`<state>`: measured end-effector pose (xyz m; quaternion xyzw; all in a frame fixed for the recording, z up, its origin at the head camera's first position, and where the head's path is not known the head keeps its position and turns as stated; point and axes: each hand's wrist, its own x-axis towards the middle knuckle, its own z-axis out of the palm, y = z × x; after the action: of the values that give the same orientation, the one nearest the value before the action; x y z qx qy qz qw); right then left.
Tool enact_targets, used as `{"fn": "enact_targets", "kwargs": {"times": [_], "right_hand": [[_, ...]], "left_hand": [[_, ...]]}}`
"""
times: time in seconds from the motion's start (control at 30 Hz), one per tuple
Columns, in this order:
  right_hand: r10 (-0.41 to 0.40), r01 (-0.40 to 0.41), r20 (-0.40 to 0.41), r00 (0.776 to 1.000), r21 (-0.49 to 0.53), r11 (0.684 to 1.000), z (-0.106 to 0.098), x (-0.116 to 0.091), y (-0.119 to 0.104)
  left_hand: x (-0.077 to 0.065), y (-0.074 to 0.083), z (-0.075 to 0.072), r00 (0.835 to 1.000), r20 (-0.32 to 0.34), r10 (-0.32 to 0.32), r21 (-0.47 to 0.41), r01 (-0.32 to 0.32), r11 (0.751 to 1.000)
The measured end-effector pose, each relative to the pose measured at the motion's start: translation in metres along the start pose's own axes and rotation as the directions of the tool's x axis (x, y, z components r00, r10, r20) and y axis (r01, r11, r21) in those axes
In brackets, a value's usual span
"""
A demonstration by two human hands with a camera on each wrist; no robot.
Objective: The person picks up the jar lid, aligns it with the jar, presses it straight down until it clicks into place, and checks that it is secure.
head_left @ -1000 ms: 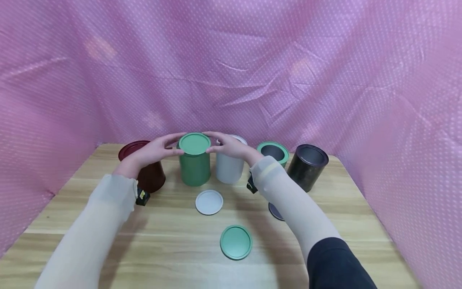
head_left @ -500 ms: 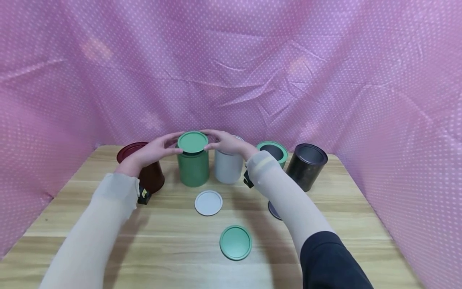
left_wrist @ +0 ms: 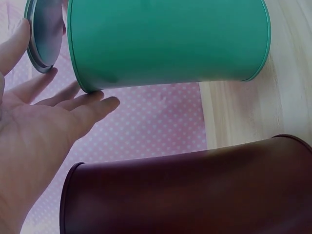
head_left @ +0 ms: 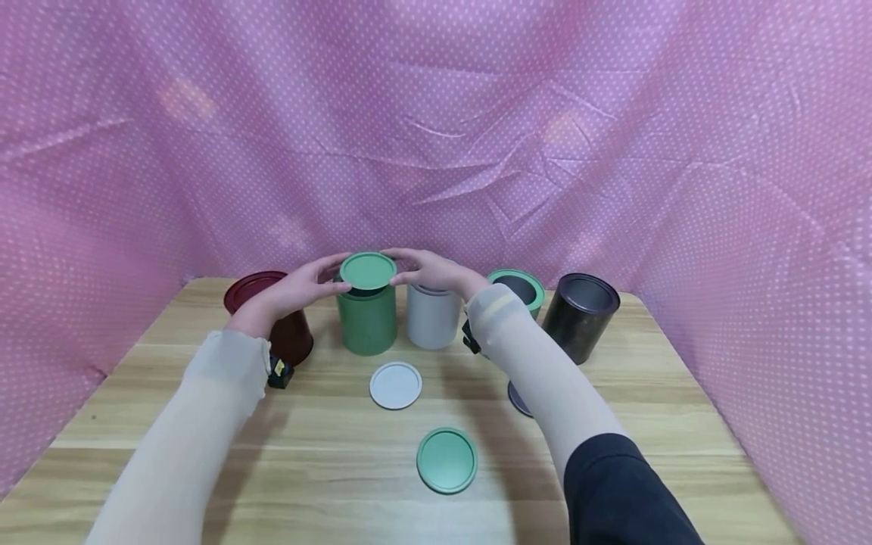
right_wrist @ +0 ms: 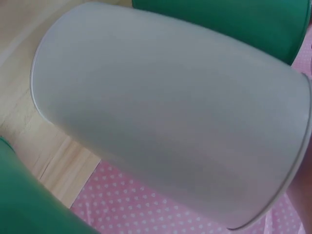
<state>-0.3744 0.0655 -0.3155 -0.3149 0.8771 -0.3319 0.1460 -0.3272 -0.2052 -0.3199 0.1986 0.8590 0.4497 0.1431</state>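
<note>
Both hands hold a round green lid (head_left: 368, 270) by its opposite edges, raised over the mouth of a green can (head_left: 368, 327). My left hand (head_left: 294, 291) has its thumb and fingers at the lid's left edge; in the left wrist view the lid (left_wrist: 48, 34) stands apart from the can's rim, fingertips right at that rim. My right hand (head_left: 436, 272) grips the lid's right edge, above a white can (head_left: 433, 322). In the right wrist view the white can (right_wrist: 165, 107) hides nearly all of that hand. A dark red can (head_left: 291, 339) stands below my left wrist.
To the right are another green can (head_left: 536, 286), open and partly behind my right forearm, and an open black can (head_left: 575, 322). A white lid (head_left: 396, 385), a second green lid (head_left: 446, 460) and a dark lid (head_left: 520, 401) lie on the wooden table (head_left: 327, 469). Pink dotted cloth (head_left: 436, 136) surrounds it.
The green lid has come up off its can, and a dark gap now shows between them. Both hands rose slightly with it. The other cans and lids stay where they were.
</note>
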Motion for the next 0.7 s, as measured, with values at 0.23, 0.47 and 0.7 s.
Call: {"fn": "enact_targets", "kwargs": {"times": [0.23,0.47,0.7], "right_hand": [[-0.002,0.002,0.022,1.000,0.006,1.000,0.002,0.006,0.005],[-0.020,0.019,0.030,0.999,0.037,0.999,0.001,0.013,0.003],[-0.003,0.001,0.037,0.999,0.047,0.999,-0.001,0.016,0.004]], "left_hand": [[0.001,-0.004,0.003,1.000,0.010,-0.016,0.002,0.016,1.000],[0.000,-0.004,-0.003,1.000,-0.003,-0.030,0.030,0.030,0.999],[0.003,-0.005,-0.003,1.000,-0.007,-0.017,0.008,0.017,1.000]]}}
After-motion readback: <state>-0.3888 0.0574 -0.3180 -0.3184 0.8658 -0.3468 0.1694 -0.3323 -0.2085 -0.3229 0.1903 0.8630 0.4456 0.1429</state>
